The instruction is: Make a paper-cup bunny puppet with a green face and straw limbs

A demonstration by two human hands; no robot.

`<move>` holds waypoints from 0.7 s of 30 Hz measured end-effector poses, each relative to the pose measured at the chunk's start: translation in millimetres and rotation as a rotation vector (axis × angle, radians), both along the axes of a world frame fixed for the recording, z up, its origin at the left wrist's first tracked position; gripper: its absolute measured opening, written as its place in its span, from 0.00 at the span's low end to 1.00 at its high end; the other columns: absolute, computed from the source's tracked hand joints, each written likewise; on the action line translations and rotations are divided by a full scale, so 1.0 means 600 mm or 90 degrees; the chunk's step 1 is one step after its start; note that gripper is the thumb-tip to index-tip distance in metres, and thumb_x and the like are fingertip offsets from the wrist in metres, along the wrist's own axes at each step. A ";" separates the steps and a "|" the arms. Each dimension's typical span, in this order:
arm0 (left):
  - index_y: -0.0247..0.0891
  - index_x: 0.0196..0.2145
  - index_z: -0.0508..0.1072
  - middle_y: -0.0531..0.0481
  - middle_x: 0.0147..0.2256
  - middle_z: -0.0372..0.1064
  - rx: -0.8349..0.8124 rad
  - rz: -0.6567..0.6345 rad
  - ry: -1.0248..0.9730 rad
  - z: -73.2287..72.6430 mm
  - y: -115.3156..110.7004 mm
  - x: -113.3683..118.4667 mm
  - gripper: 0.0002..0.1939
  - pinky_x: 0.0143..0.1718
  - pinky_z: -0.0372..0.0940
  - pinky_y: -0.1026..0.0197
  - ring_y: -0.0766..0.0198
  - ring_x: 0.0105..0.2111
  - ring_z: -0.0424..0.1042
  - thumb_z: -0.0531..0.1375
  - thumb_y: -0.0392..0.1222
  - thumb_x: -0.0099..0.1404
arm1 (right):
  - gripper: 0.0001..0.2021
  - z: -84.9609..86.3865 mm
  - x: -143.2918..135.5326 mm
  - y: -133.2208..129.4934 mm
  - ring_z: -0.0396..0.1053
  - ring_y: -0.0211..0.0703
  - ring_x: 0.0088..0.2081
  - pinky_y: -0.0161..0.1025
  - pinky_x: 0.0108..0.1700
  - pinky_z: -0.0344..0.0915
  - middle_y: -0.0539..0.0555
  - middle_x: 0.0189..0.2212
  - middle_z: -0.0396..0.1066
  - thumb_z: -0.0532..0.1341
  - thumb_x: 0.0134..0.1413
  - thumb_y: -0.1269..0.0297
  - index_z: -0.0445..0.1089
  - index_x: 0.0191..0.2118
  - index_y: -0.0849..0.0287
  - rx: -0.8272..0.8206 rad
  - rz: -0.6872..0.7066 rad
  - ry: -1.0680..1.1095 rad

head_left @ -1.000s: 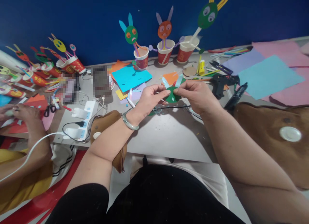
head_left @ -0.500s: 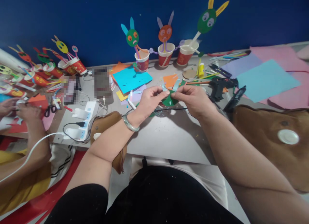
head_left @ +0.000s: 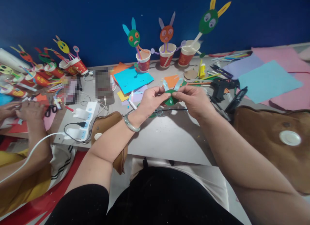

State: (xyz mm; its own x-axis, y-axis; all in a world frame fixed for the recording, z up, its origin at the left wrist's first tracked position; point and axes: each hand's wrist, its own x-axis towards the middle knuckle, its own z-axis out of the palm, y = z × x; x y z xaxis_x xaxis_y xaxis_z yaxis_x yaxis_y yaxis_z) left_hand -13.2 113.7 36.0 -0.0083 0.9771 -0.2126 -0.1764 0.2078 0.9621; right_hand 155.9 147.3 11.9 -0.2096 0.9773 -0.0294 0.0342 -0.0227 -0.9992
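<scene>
Between my two hands is a green paper rabbit head [head_left: 170, 101] with two pale blue ears [head_left: 178, 84] standing up from its top edge. My left hand [head_left: 155, 98] pinches its left side with thumb and fingers. On the other side, my right hand [head_left: 192, 97] is closed the same way, its thumb tip close to the left thumb. A small white spot shows low on the green face; the fingers cover part of it. Under my left hand lie green paper scraps [head_left: 152, 114] and a white pen [head_left: 132, 104].
Paper cups with paper figures [head_left: 144, 64] stand along the blue wall. A glue gun [head_left: 221, 87] and coloured paper [head_left: 271, 79] lie right. On the left are a power strip [head_left: 90, 113], scissors [head_left: 51, 110] and a co-worker's hands [head_left: 30, 110]. Brown pouches [head_left: 263, 138] rest at the front edge.
The green head has tipped slightly, so its ears now show upright between my hands. My hands stay almost in place. The co-worker's hands have flattened over the red paper.
</scene>
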 end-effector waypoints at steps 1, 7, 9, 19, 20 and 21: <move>0.37 0.25 0.68 0.61 0.22 0.66 0.001 -0.001 0.000 0.000 0.000 0.000 0.18 0.27 0.70 0.69 0.75 0.23 0.69 0.68 0.25 0.69 | 0.14 -0.001 0.000 0.000 0.65 0.37 0.28 0.38 0.35 0.65 0.48 0.23 0.70 0.78 0.47 0.60 0.73 0.25 0.56 0.000 -0.002 0.000; 0.35 0.27 0.71 0.60 0.24 0.69 -0.012 -0.003 -0.008 0.003 -0.001 0.000 0.15 0.28 0.71 0.69 0.75 0.25 0.70 0.71 0.27 0.67 | 0.17 -0.004 0.001 0.001 0.67 0.39 0.29 0.40 0.36 0.67 0.49 0.24 0.71 0.79 0.47 0.55 0.72 0.26 0.55 0.008 -0.001 -0.006; 0.36 0.27 0.71 0.60 0.24 0.69 -0.019 0.001 -0.006 0.004 0.000 -0.001 0.16 0.28 0.71 0.69 0.75 0.25 0.71 0.72 0.28 0.67 | 0.17 -0.004 -0.001 0.001 0.69 0.40 0.30 0.41 0.37 0.69 0.49 0.26 0.72 0.79 0.46 0.54 0.72 0.28 0.55 0.006 -0.006 0.003; 0.35 0.27 0.73 0.59 0.24 0.72 -0.024 -0.008 -0.045 -0.006 0.003 -0.005 0.16 0.27 0.71 0.68 0.74 0.23 0.72 0.76 0.36 0.66 | 0.16 -0.007 -0.004 -0.001 0.66 0.37 0.29 0.39 0.37 0.69 0.47 0.26 0.71 0.80 0.49 0.57 0.72 0.30 0.54 0.023 -0.021 0.065; 0.35 0.28 0.74 0.59 0.25 0.72 -0.022 -0.008 -0.047 -0.006 0.003 -0.005 0.16 0.27 0.71 0.68 0.74 0.24 0.72 0.76 0.36 0.65 | 0.17 -0.007 -0.004 -0.001 0.66 0.37 0.29 0.39 0.37 0.68 0.47 0.25 0.70 0.80 0.49 0.57 0.72 0.29 0.55 0.023 -0.018 0.061; 0.35 0.27 0.74 0.58 0.25 0.72 -0.021 -0.006 -0.046 -0.006 0.004 -0.005 0.16 0.27 0.71 0.68 0.74 0.24 0.72 0.76 0.35 0.65 | 0.17 -0.006 -0.004 -0.002 0.66 0.37 0.29 0.39 0.37 0.68 0.47 0.25 0.70 0.80 0.49 0.56 0.72 0.29 0.55 0.022 -0.017 0.056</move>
